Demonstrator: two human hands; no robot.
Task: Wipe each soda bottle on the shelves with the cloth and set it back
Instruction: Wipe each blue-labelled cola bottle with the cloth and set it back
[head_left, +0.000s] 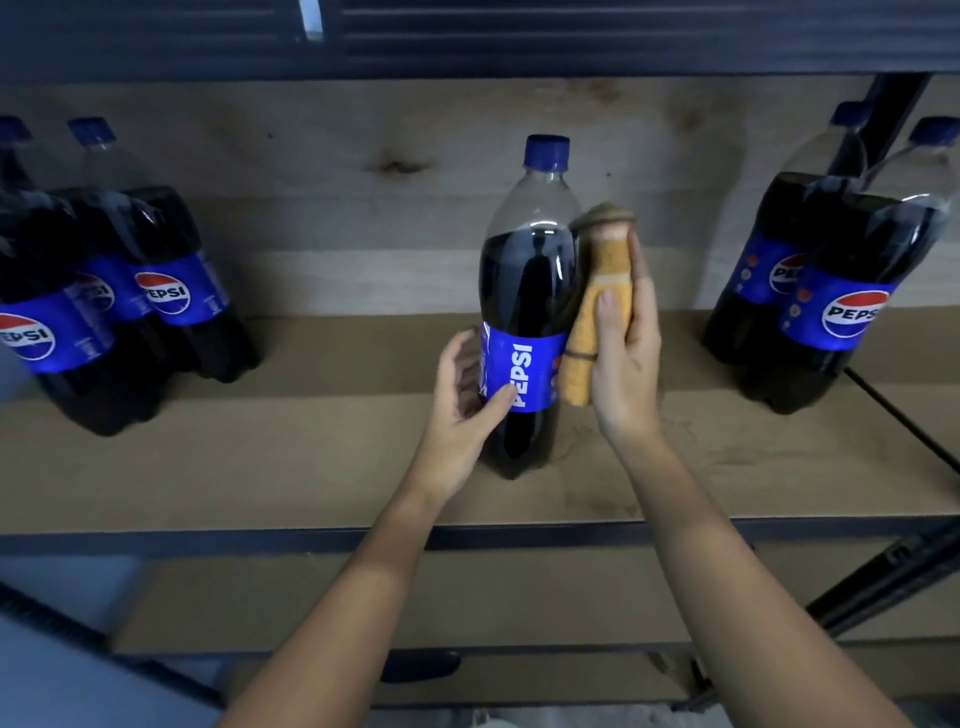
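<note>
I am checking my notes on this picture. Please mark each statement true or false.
1. The left hand holds the middle bottle at its blue label. True.
2. The right hand is empty. False: it grips an orange cloth.
3. The middle bottle has no cap. False: a blue cap is on it.
4. The cloth lies against the bottle's right side. True.
5. More bottles stand at the left of the shelf. True.

Single head-worn view, forward and downward, close onto a shelf (311, 467) at arm's reach.
</note>
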